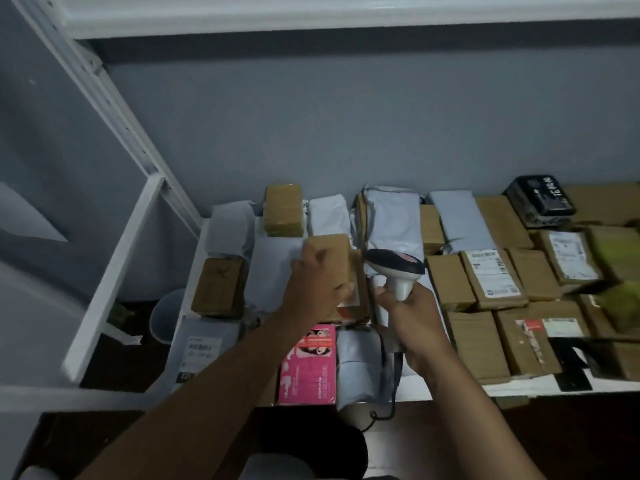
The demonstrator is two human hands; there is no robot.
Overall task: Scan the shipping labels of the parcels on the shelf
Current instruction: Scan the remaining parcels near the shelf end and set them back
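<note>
At twelve o'clock above the shelf (512, 388), my left hand (317, 284) grips a brown parcel (330, 259), tilting it so the scanner (394, 268) clamped in my right hand (412, 322) can read its label.

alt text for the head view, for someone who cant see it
A person's left hand grips a small brown box while the right hand holds a barcode scanner beside it. Below them, a white shelf is crowded with cardboard parcels, grey mailers and a pink package.
</note>
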